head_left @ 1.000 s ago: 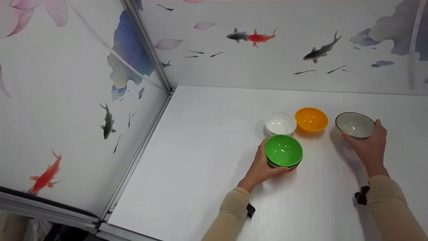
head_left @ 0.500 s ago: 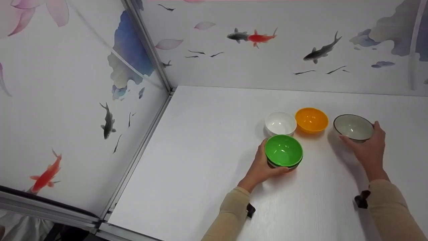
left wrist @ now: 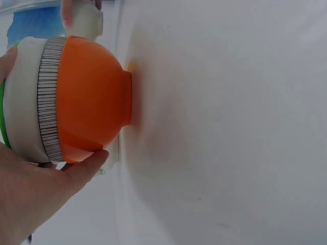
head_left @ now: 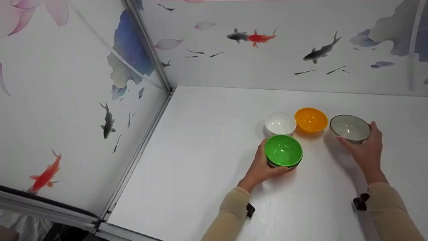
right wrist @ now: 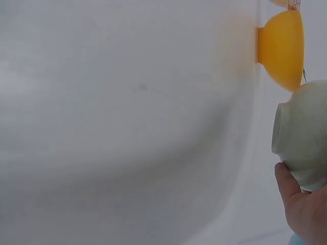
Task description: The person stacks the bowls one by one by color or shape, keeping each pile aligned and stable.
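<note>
My left hand (head_left: 262, 167) grips a nested stack of bowls from its left side. A green bowl (head_left: 283, 150) is on top. The left wrist view shows a white bowl with a black-lined band (left wrist: 49, 97) under it, and an orange bowl (left wrist: 89, 97) at the bottom. The orange foot is at or close to the tabletop; contact is hard to tell. My right hand (head_left: 369, 150) holds a pale grey-green bowl with a dark rim (head_left: 349, 128), thumb on the near side. That bowl is raised off the table, its foot exposed in the right wrist view.
Behind the stack stands a white bowl (head_left: 280, 122), with a yellow-orange bowl (head_left: 311, 119) to its right. All are on a white table (head_left: 200, 150), bounded by a fish-patterned back wall (head_left: 267, 67) and a left panel (head_left: 77, 110).
My right hand has shifted slightly left and toward me with the pale bowl, nearer the yellow-orange bowl. The left hand and its stack have stayed in place.
</note>
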`<state>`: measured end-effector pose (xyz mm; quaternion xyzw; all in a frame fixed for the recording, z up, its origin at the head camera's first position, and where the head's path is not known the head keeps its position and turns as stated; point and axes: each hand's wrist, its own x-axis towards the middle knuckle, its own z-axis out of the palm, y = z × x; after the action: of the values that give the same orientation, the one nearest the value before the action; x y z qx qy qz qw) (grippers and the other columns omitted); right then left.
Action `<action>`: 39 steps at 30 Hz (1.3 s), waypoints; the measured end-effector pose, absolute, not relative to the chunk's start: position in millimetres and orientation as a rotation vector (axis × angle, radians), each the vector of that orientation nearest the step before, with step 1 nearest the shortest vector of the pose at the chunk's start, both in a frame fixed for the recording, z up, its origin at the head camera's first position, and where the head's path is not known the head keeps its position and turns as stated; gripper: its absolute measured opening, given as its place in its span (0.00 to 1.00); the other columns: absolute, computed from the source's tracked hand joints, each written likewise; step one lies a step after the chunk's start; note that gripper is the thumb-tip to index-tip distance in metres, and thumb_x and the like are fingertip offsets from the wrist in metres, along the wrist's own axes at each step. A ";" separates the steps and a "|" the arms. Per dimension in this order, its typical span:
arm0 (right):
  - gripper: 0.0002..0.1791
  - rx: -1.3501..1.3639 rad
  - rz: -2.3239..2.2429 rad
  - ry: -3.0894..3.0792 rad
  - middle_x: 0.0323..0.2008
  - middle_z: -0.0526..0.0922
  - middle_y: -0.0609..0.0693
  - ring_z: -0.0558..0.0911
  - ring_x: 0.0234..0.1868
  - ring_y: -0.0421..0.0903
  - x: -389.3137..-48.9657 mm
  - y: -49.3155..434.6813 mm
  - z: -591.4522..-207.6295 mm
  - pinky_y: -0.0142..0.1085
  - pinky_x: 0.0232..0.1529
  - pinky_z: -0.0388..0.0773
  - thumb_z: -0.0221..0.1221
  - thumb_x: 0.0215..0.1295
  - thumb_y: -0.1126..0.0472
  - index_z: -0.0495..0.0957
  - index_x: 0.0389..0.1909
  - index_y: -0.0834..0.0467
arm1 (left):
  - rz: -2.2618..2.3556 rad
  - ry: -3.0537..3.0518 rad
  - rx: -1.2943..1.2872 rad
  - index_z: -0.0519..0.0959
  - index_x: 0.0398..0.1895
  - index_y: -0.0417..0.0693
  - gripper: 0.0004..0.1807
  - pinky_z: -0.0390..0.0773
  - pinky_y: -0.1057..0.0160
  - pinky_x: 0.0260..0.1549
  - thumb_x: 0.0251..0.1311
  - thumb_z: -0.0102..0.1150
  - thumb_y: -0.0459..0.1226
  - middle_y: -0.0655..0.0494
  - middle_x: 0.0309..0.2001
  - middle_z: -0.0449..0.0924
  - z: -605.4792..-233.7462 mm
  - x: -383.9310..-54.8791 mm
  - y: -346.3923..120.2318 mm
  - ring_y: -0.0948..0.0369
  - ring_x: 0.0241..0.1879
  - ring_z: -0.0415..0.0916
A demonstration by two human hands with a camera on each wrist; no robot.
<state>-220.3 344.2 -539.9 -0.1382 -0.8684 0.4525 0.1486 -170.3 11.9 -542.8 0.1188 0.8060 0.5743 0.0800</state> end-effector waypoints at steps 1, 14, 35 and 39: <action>0.62 -0.397 1.300 -2.494 0.79 0.47 0.59 0.53 0.78 0.59 -219.7 343.2 -539.5 0.55 0.78 0.51 0.71 0.56 0.49 0.38 0.80 0.56 | 1.716 2.411 0.356 0.41 0.79 0.59 0.62 0.64 0.58 0.72 0.50 0.77 0.46 0.56 0.75 0.55 -542.8 -170.3 11.8 0.60 0.73 0.59; 0.61 -0.336 1.298 -2.480 0.78 0.50 0.60 0.55 0.77 0.60 -212.1 328.5 -534.8 0.57 0.76 0.55 0.72 0.55 0.52 0.40 0.80 0.57 | 1.721 2.399 0.328 0.41 0.79 0.56 0.62 0.64 0.57 0.72 0.49 0.77 0.47 0.56 0.75 0.55 -543.3 -171.0 12.8 0.59 0.73 0.59; 0.62 -0.258 1.344 -2.449 0.75 0.59 0.57 0.62 0.74 0.55 -198.2 304.9 -526.3 0.59 0.68 0.67 0.75 0.51 0.57 0.43 0.80 0.56 | 1.738 2.375 0.284 0.42 0.79 0.62 0.63 0.64 0.60 0.71 0.47 0.78 0.48 0.61 0.74 0.56 -542.9 -171.5 12.5 0.64 0.72 0.58; 0.62 -0.259 1.355 -2.455 0.75 0.59 0.56 0.62 0.74 0.55 -194.9 300.1 -524.9 0.58 0.68 0.67 0.75 0.52 0.57 0.44 0.80 0.54 | 1.736 2.371 0.277 0.42 0.79 0.63 0.63 0.64 0.60 0.71 0.47 0.78 0.49 0.62 0.74 0.55 -543.0 -171.1 12.4 0.65 0.71 0.58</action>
<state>-194.9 300.1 -524.9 -0.0908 -0.8603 0.4749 0.1618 -171.1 12.4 -543.0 0.0935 0.7996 0.5855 0.0949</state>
